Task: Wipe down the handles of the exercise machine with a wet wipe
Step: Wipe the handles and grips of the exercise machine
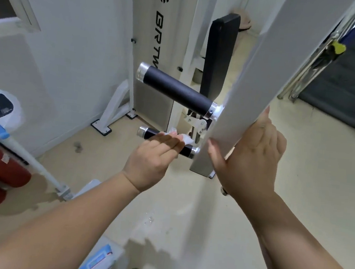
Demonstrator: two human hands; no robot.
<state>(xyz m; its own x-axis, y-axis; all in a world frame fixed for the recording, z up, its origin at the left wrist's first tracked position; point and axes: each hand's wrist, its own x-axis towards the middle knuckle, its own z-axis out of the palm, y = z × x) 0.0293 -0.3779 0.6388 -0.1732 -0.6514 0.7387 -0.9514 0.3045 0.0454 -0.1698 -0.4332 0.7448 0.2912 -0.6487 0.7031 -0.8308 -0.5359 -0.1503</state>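
The left hand (150, 160) is clamping a wet wipe (183, 138) round the lower handle (150, 131), hiding its middle. The right hand (254, 161) is gripping the white machine arm (250, 93), fingertips partly hidden.

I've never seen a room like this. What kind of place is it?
Probably a small gym: a white exercise machine with black grip handles, and a black bench pad behind it.
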